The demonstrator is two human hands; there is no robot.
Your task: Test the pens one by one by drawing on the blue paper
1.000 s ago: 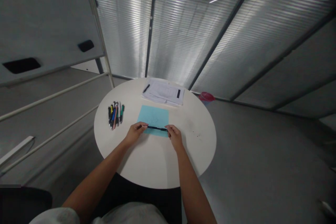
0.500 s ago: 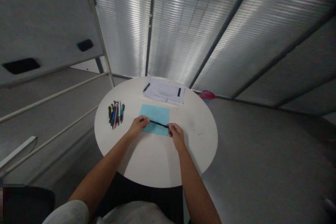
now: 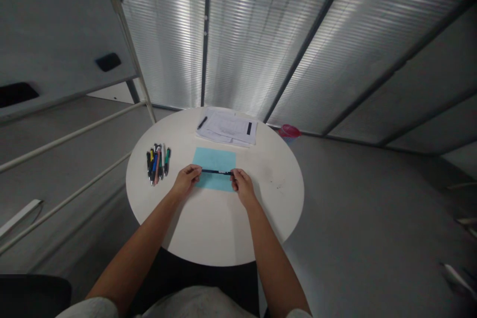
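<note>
Between my two hands a thin black strip point(image 3: 216, 172) is held level and straight, with a small pale mark near its right part. I cannot tell its exact kind. My left hand point(image 3: 189, 177) pinches its left end, and my right hand point(image 3: 242, 183) pinches the right end. Both ends are hidden by my fingers. Beneath the strip lies a light blue sheet point(image 3: 214, 156) on the round white table point(image 3: 208, 228).
Left on the table lies a bunch of several pens point(image 3: 158, 161). White papers point(image 3: 225, 126) lie at the back, topped by a black pen point(image 3: 202, 122). A pink basket point(image 3: 289, 131) stands on the floor behind. White rails point(image 3: 74, 134) run along the left.
The strip has turned from sloping down to the right to nearly level, as my right hand rose slightly. The whole view has shifted a little.
</note>
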